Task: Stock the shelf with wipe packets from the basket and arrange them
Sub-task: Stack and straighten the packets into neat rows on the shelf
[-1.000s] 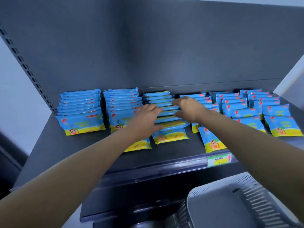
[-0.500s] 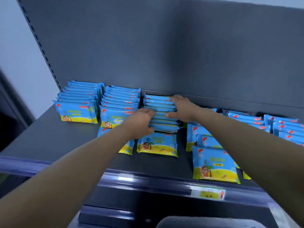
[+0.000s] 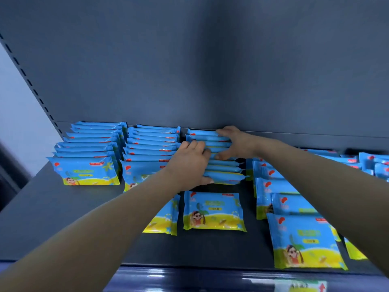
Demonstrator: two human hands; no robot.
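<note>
The middle row of wipe packets stands on edge on the shelf, running from its rear packet, which sits against the grey back panel, toward the shelf's front. Both hands are on it. The left hand grips the forward part of the row, fingers curled over the packet tops and thumb hooked round the frontmost packet. The right hand spans the rear part, fingers stretched over the back packets and thumb pressed in lower down, so a batch is squeezed between them.

A second ago this row was fanned and leaning forward. It is now bunched tighter and pushed back, and the right hand has travelled to its rear end. By my reading the row is being squared up, and that step is nearly done.

Just in front of the row, one packet lies flat, face up, and a second flat packet beside it is partly hidden under the left forearm. Both lay there a second ago and have not yet been stood up. To the left of the row stand two neat rows. To its right, looser packets lean in overlapping lines and probably want straightening too. The basket is no longer in view.
</note>
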